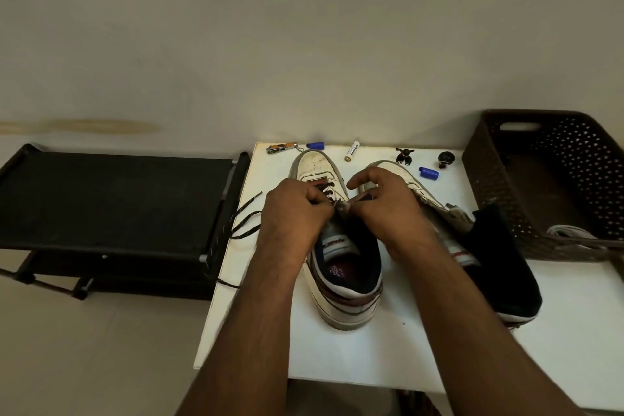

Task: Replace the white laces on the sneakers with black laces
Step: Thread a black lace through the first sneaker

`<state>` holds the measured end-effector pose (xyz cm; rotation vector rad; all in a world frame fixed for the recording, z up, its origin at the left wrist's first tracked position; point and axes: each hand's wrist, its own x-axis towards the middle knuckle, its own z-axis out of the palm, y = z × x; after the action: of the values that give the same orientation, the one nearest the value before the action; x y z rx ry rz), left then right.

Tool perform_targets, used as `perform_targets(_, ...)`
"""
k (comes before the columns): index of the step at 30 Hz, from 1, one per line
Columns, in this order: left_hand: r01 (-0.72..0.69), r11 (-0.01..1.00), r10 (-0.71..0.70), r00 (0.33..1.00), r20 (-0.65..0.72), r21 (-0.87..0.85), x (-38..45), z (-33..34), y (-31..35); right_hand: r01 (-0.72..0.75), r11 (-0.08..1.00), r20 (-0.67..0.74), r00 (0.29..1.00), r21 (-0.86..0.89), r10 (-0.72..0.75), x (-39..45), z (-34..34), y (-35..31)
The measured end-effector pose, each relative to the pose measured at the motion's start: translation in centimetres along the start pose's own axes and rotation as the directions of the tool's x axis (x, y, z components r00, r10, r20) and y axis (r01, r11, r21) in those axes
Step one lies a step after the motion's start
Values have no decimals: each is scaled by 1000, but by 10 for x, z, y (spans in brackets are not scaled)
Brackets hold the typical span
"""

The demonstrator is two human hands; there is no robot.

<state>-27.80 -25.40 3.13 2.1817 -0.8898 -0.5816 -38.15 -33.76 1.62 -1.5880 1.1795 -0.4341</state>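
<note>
Head view: both hands (pixel 341 209) pinch the black lace (pixel 236 223) over the left sneaker (pixel 341 287).

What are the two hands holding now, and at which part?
The left hand pinches the black lace beside the eyelets of the left sneaker. The right hand grips another stretch of it there; which part exactly cannot be told.

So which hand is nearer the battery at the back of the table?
Right. The right hand is just below the battery; the left hand sits farther down-left, over the left sneaker.
</note>
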Motion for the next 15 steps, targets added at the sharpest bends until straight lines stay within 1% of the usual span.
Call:
perform_targets(8, 42, 998, -45, 997, 57, 38, 1, 0, 1, -13, 999, 4, 1000, 41, 13, 2, 1, 3)
perform_targets(12, 51, 998, -53, 998, 39, 47, 1, 3, 1, -13, 999, 8, 1000, 33, 13, 3, 1, 3)
perform_targets(15, 49, 997, -49, 999, -2, 62, 0, 6, 2, -22, 999, 4, 1000, 37, 22, 4, 1, 3)
